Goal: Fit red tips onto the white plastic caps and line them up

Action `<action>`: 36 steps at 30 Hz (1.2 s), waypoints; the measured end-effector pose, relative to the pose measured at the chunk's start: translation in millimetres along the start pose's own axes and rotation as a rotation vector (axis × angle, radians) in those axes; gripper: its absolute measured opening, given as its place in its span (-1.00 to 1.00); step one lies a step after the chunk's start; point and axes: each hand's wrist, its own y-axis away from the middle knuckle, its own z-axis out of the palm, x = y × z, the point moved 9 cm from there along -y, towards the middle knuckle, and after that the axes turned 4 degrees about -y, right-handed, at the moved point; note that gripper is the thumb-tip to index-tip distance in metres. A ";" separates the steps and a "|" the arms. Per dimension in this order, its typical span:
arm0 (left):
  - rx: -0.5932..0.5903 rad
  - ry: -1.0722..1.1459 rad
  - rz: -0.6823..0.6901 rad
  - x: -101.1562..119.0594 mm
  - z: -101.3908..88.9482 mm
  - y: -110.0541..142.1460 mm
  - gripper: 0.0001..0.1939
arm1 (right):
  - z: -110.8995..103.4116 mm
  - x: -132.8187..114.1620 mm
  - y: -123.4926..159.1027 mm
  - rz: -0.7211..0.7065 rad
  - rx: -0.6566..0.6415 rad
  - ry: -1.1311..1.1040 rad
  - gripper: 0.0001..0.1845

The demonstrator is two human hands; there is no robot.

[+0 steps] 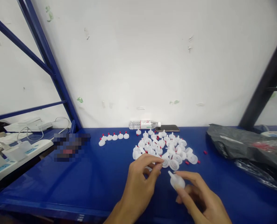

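Observation:
My right hand [196, 196] grips a white plastic nozzle cap [177, 181] by its round base. The cap's thin spout points up and left, with no red tip on it. To the left, my left hand [141, 183] pinches thumb and forefinger together; what sits between them, if anything, is too small to make out. Just beyond both hands lies a loose pile of white nozzle caps [174, 165], some upright, others tipped over. Small red tips [187, 162] are scattered among and beside them. Several white caps with red tips [115, 136] stand in a row at the back left.
A clear water bottle [143, 124] lies along the wall beside a phone [168, 128]. Dark plastic bags [243, 149] cover the right side of the blue table [87, 183]. White power strips [16, 158] with plugs and cables are at the left. Blue shelf posts [51, 68] rise there.

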 end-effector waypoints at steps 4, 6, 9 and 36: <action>-0.122 0.227 -0.157 -8.5 16.2 3.7 -0.74 | 5.2 -2.1 -1.5 -0.001 -0.072 -0.011 -0.63; -0.145 0.294 -0.162 -7.9 20.9 3.7 -0.74 | 3.9 -1.8 -1.7 -0.008 -0.070 -0.013 -0.63; -0.147 0.374 -0.151 -8.6 21.0 2.0 -0.72 | 2.8 -1.4 -1.9 -0.027 -0.066 -0.006 -0.65; -0.042 0.423 -0.199 -21.7 32.8 8.3 -0.65 | -1.1 8.3 1.7 0.040 -0.020 -0.011 -0.66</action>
